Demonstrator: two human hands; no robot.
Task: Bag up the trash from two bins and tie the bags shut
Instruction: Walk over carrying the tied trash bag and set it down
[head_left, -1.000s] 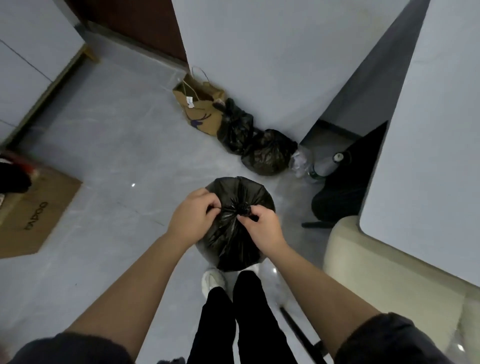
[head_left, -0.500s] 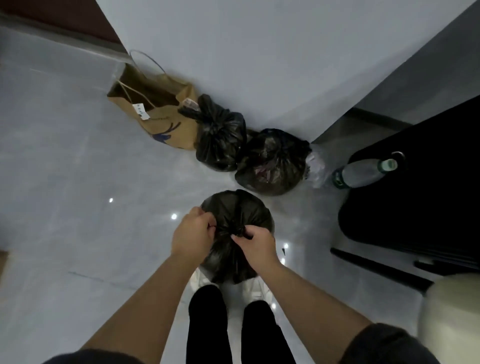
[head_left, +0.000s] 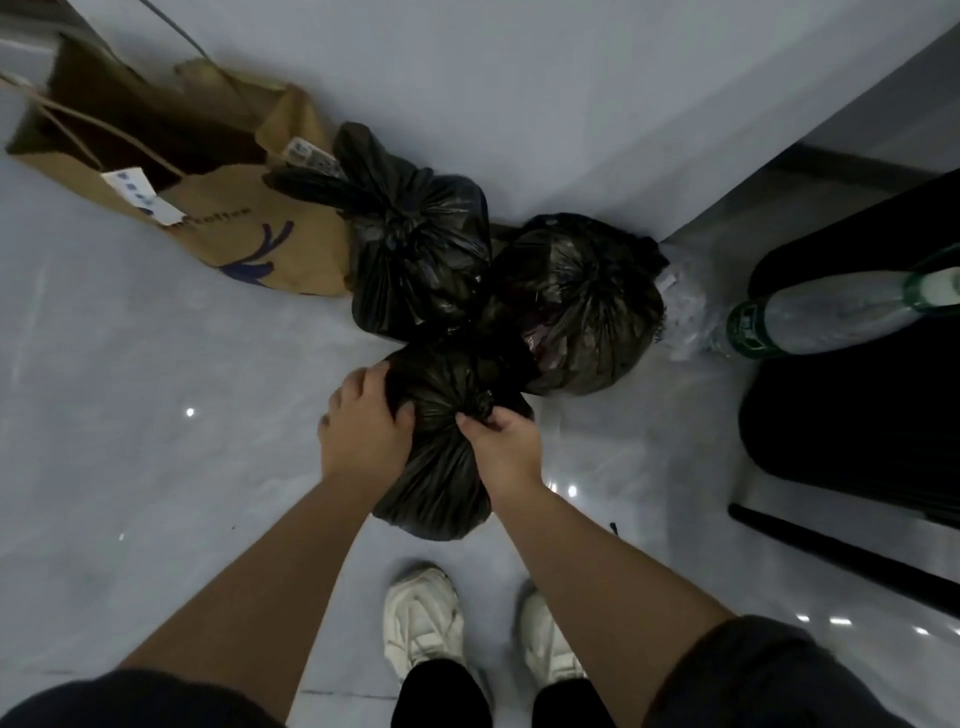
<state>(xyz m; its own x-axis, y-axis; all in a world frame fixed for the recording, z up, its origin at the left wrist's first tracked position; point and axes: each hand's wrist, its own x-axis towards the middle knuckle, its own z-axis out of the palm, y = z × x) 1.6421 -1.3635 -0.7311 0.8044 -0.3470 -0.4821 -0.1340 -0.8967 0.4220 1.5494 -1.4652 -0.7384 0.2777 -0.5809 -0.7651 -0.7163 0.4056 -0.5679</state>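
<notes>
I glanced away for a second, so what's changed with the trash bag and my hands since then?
The held trash bag has been carried forward, close to the two tied bags by the wall. The left hand moved off the knot to grip the bag's top; the right hand still pinches the knot. The paper bag and bottle stayed put.

- The left hand (head_left: 363, 431) grips the gathered top of a black trash bag (head_left: 441, 478); the right hand (head_left: 501, 441) pinches the plastic at its knot (head_left: 482, 402)
- Just beyond it, two tied bags, the left tied bag (head_left: 415, 249) and the right tied bag (head_left: 582, 306), touch each other at the floor's (head_left: 130, 389) edge along the wall (head_left: 519, 78)
- A brown paper bag (head_left: 234, 228) stands against the left tied bag
- A clear plastic bottle (head_left: 831, 312) lies right of the right tied bag
- White shoes (head_left: 423, 618) stand near the bottom edge
</notes>
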